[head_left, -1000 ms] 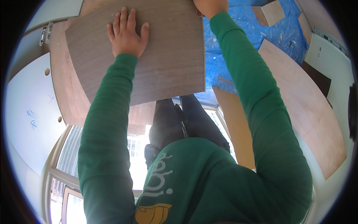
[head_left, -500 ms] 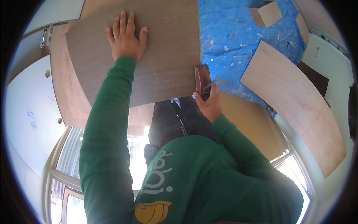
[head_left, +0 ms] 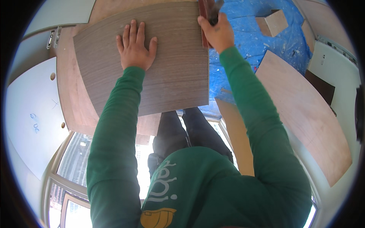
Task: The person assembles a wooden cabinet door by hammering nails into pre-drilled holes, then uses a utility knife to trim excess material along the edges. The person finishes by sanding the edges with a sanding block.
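Observation:
A brown wood-grain board (head_left: 171, 79) lies flat in front of me, over a paler wooden surface. My left hand (head_left: 136, 52) is spread flat on its upper left part, fingers apart. At the far end of the board's right edge, my right hand (head_left: 220, 35) grips a reddish-brown hand plane (head_left: 204, 9). The plane lies along that edge, and its dark upper part is partly covered by my fingers. Its underside, against the edge, cannot be seen.
Blue sheeting (head_left: 243, 34) with white specks covers the floor at right, holding a small wooden block (head_left: 274, 23). A large pale curved panel (head_left: 304, 110) leans farther right. A white panel (head_left: 36, 117) with round holes stands at left. Tan board (head_left: 237, 133) lies below my right arm.
My right hand has slid the hand plane away from me, from the board's near right corner to its far end. My left hand stays flat on the board.

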Available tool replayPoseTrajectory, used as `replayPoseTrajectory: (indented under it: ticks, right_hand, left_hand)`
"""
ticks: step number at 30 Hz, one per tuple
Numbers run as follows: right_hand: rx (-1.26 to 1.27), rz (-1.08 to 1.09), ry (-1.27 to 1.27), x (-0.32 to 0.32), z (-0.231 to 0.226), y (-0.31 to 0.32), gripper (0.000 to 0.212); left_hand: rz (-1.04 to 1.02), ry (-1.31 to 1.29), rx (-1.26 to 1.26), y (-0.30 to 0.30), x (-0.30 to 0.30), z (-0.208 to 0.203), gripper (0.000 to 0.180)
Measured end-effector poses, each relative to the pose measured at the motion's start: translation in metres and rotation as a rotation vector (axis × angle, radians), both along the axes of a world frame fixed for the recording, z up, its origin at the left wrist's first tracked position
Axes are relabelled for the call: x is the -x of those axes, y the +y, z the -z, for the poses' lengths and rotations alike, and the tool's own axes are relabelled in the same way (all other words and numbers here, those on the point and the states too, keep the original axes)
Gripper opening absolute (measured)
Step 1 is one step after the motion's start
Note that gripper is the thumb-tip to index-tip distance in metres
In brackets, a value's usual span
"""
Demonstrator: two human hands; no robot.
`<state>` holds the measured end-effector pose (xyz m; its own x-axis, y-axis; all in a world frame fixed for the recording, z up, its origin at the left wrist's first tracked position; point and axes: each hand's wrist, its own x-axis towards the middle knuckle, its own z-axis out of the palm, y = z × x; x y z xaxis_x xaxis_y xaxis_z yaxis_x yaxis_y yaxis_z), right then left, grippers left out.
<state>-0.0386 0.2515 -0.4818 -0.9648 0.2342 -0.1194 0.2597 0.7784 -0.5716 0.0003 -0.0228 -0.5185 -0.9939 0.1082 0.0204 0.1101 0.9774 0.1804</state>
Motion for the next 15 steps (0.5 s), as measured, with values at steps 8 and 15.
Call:
replayPoseTrajectory:
  ticks: [8,15]
  right_hand:
    - [-0.138,-0.080,0.168,0.110,0.027,0.009,0.062]
    - [-0.126,-0.054,0.036,0.053,0.006,-0.003,0.062]
  left_hand:
    - [0.019,0.030,-0.006,-0.001,0.000,0.002,0.067]
    - [0.003,0.016,0.030,0.000,0.000,0.003,0.068]
